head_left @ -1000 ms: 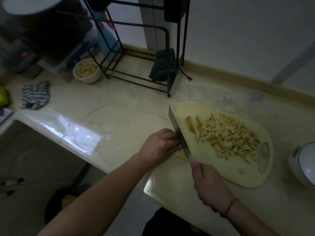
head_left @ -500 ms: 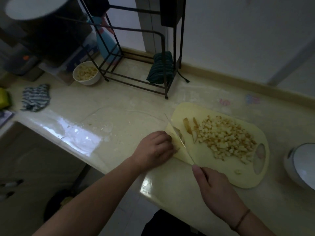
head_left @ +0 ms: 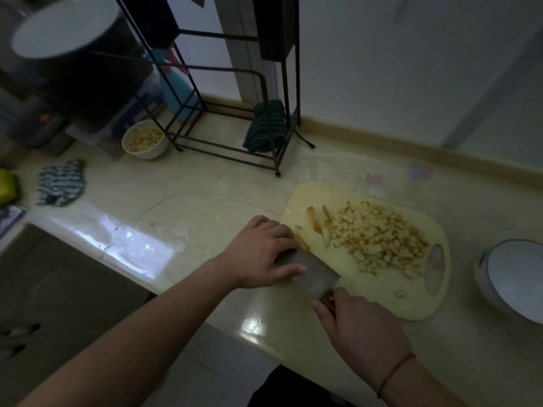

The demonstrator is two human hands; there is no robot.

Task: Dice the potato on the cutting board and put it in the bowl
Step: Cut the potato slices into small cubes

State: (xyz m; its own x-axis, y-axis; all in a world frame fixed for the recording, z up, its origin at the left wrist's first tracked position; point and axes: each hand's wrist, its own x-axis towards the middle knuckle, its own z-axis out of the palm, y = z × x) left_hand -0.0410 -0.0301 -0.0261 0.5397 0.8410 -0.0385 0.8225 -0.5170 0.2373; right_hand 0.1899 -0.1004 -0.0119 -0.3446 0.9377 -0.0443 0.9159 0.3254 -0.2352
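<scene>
The right hand (head_left: pixel 363 330) curls around the handle of a cleaver (head_left: pixel 311 274), whose blade lies nearly flat over the near-left edge of the yellow cutting board (head_left: pixel 379 306). The left hand (head_left: pixel 261 254) rests on the blade's far end, fingers mostly straight. Just beyond the blade lie potato strips (head_left: pixel 313 223), and right of them the diced potato (head_left: pixel 379 239). A white bowl (head_left: pixel 511 280) sits right of the board.

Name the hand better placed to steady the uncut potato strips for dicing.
Left. The left hand already rests beside the potato strips on the cutting board; the right hand grips the knife.
</scene>
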